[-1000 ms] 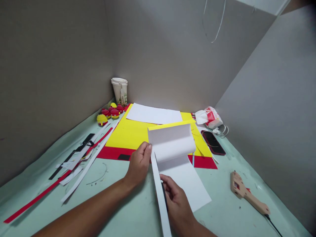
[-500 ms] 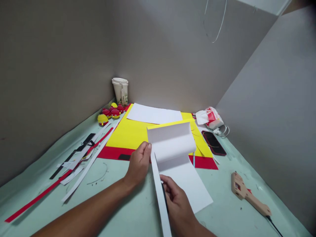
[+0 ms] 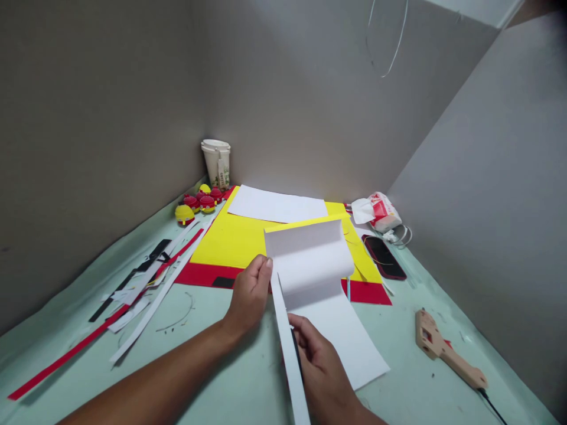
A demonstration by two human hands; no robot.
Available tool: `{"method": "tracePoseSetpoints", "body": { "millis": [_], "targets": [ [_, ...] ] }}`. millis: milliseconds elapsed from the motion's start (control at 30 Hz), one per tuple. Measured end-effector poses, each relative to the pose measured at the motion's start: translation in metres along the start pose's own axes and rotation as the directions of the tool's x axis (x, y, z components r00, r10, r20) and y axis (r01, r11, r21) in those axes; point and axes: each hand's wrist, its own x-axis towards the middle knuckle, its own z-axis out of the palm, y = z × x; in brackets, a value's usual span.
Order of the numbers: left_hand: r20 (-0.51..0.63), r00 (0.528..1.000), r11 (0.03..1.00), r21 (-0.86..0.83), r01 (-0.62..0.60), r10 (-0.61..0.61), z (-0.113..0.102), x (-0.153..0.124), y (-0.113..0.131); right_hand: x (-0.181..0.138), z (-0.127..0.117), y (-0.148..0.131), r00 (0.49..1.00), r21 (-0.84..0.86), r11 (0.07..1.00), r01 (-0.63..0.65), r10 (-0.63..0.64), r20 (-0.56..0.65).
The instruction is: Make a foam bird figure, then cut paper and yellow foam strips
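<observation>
A white sheet of paper point(image 3: 316, 260) with a curled upper part and a yellow far edge is pinched between the thumb and fingers of my left hand point(image 3: 248, 292). Along the sheet's left side, a narrow strip point(image 3: 287, 348) is partly separated and hangs toward me. My right hand point(image 3: 325, 369) is closed around scissors point(image 3: 297, 354) at the slit between strip and sheet. Only a black part of their handle shows clearly; the strip and fingers hide most of the rest. The sheet's lower part slopes down to the right, over the table.
Yellow card point(image 3: 225, 245) and red card point(image 3: 195, 275) lie behind my hands, with another white sheet point(image 3: 277, 205) on top. Paper strips point(image 3: 146, 333) and red-yellow balls point(image 3: 184, 214) are left. A phone point(image 3: 384, 257), tissue pack point(image 3: 383, 211) and corded glue gun point(image 3: 449, 348) lie right; a cup point(image 3: 217, 164) stands behind.
The sheet's lower right corner has swung slightly right and toward me, and its curl has shifted a little right. Both hands stay almost in place.
</observation>
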Motion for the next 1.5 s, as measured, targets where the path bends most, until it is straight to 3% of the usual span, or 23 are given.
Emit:
{"method": "tracePoseSetpoints", "body": {
  "millis": [367, 1000, 1500],
  "targets": [
    [0.003, 1.0, 0.999, 0.04, -0.005, 0.005, 0.0, 0.001, 0.001, 0.005, 0.005, 0.015, 0.999, 0.098, 0.995, 0.033, -0.03, -0.033],
    [-0.01, 1.0, 0.999, -0.022, 0.028, -0.028, 0.001, 0.001, 0.001, 0.003, 0.003, 0.014, 0.998, 0.041, 0.998, 0.047, -0.045, -0.041],
    [-0.008, 0.999, 0.998, 0.05, -0.036, 0.037, 0.001, 0.001, 0.001, 0.005, 0.003, 0.016, 0.996, 0.021, 0.997, 0.071, -0.07, -0.058]
  ]
}}
